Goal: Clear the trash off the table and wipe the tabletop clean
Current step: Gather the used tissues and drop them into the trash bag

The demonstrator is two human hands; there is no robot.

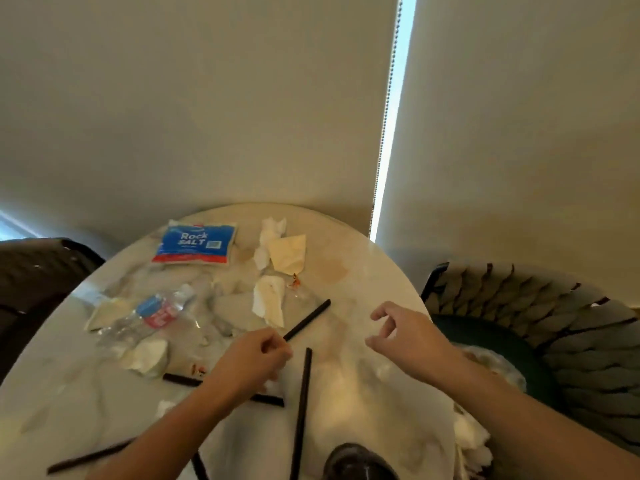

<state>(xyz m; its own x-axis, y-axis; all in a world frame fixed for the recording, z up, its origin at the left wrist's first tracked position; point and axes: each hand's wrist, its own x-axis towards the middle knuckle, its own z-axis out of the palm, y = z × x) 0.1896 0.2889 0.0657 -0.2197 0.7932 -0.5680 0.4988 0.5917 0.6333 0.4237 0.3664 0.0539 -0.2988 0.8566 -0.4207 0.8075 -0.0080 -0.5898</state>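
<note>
A round marble table [363, 271] is littered with trash. My left hand [256, 358] is closed, pinching the near end of a black straw [310, 317] that points away to the right. Over the table's right side hovers my right hand [405, 337], fingers curled apart and holding nothing. A second black straw [303, 410] lies lengthwise between my arms, and a third [86, 457] lies at the near left. Crumpled tissues [268, 299] sit mid-table, with a beige napkin [289, 254] behind. A crushed plastic bottle [152, 317] lies at the left, above another tissue [149, 356].
A blue Rock Salt bag [195, 247] lies at the far side. A wicker chair [554, 323] with a green seat stands at the right and a dark chair [34, 271] at the left. White tissues [471, 434] lie at the table's near right edge.
</note>
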